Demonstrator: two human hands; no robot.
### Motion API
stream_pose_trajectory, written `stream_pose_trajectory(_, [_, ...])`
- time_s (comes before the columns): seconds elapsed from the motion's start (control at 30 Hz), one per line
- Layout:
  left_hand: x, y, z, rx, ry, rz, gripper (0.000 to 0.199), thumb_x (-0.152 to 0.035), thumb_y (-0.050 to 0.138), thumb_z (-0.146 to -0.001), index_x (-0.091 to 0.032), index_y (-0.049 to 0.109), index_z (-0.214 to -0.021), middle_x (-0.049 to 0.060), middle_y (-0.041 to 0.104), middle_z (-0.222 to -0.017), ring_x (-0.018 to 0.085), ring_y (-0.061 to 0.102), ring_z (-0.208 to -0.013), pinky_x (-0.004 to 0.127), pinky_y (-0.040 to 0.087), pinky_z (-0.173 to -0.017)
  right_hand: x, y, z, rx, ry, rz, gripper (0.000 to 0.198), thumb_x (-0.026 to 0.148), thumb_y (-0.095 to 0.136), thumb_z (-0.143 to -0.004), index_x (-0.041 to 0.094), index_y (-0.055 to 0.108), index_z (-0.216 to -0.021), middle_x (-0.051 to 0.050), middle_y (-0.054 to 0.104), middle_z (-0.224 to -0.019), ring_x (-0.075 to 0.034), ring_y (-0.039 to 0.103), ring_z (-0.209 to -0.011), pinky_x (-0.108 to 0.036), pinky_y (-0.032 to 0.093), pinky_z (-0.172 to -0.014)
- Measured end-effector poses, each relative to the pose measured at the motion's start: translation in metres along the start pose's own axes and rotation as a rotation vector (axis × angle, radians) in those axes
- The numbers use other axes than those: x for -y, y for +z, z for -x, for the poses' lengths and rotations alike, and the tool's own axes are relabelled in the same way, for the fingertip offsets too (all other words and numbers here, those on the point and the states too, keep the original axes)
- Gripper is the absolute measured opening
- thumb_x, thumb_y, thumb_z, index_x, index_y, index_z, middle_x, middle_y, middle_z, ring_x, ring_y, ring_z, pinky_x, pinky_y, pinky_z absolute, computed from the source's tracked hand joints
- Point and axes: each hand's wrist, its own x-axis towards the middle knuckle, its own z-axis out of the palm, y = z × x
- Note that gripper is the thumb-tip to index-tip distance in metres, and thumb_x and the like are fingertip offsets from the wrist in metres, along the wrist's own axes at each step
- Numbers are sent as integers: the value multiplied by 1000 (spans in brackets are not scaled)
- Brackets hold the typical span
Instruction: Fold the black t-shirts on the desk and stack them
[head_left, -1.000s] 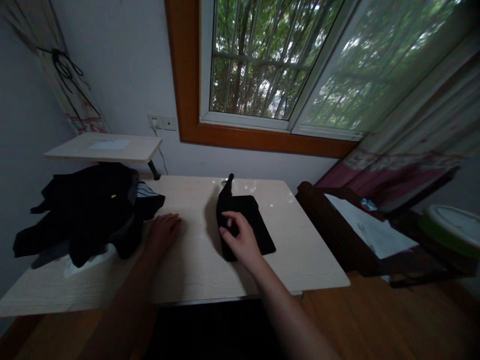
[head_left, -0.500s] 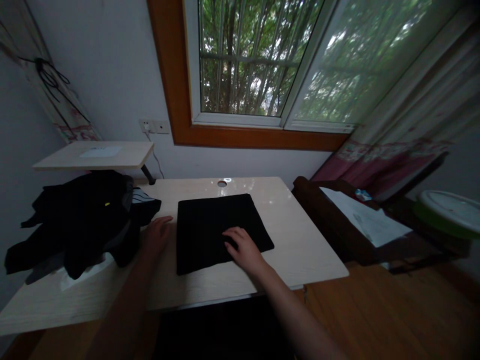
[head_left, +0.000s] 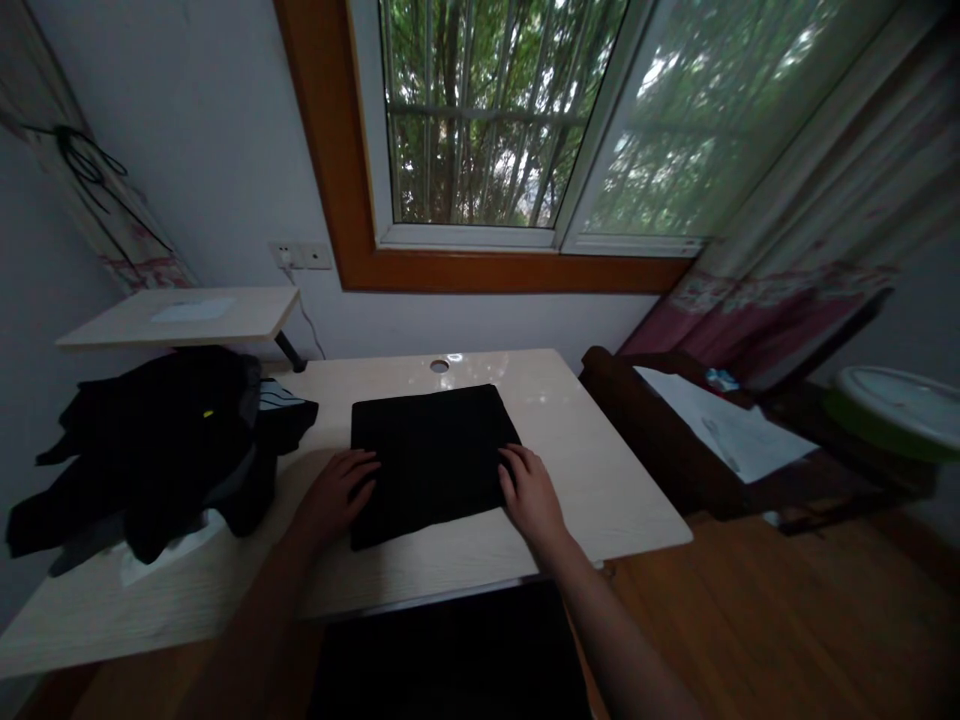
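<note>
A flat black cloth piece [head_left: 435, 455], roughly rectangular like a folded garment, lies on the pale wooden desk [head_left: 600, 480]. On its left edge rest the fingertips of my left hand [head_left: 337, 492], slightly curved and apart from the thumb. My right hand [head_left: 534, 495] is at the opposite edge, fingers loosely bent over the cloth's right side. Both hands are open, and neither grips the cloth. To the left sits a heap of black and dark grey clothes [head_left: 172, 430], with a small yellow mark on it.
A raised shelf [head_left: 259, 315] with a paper on it stands at the desk's back left. The desk has a round cable hole [head_left: 439, 367] near the wall. Right of the desk are a dark brown piece of furniture [head_left: 637, 430] and a green-sided, white-topped round container [head_left: 900, 410].
My left hand has moved right, from the bare desk onto the cloth's left edge. My right hand has slid right, from the cloth's middle to its right edge.
</note>
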Motion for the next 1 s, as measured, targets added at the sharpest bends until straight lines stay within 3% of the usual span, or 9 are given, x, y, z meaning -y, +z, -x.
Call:
stream_pose_trajectory(0.3, [-27, 1, 21, -7, -50, 25, 36, -34, 55, -97, -30, 65, -132, 6, 60, -142, 27, 50, -135, 54, 46, -112, 8, -7, 6, 75, -127, -55, 34, 21, 50, -97, 21, 64, -127, -14, 57, -135, -28, 56, -125, -49, 51, -107])
stream_pose_trajectory(0.5, [-48, 9, 31, 25, -37, 41, 47, -41, 63, -93, -34, 59, -139, 5, 58, -145, 30, 44, -141, 57, 43, -115, 6, -9, 10, 136, -217, -113, 48, 8, 51, -85, 23, 62, -129, -13, 53, -140, -30, 52, -129, -54, 49, -107])
stream_pose_trajectory(0.73, [-52, 10, 30, 9, -29, 6, 47, -44, 65, -91, -33, 61, -137, 6, 61, -142, 30, 48, -137, 56, 43, -114, 7, -5, 8, 160, -193, -90, 55, 4, 51, -80, 23, 61, -131, -13, 56, -134, -30, 53, -126, -54, 50, -107])
stream_pose_trajectory(1.0, [-54, 10, 28, -4, -51, 16, 40, -41, 62, -94, -34, 65, -133, 4, 64, -138, 28, 51, -134, 54, 45, -113, 6, -3, 5, 138, -178, -73, 56, 8, 48, -86, 24, 55, -139, -13, 51, -139, -29, 52, -129, -54, 49, -109])
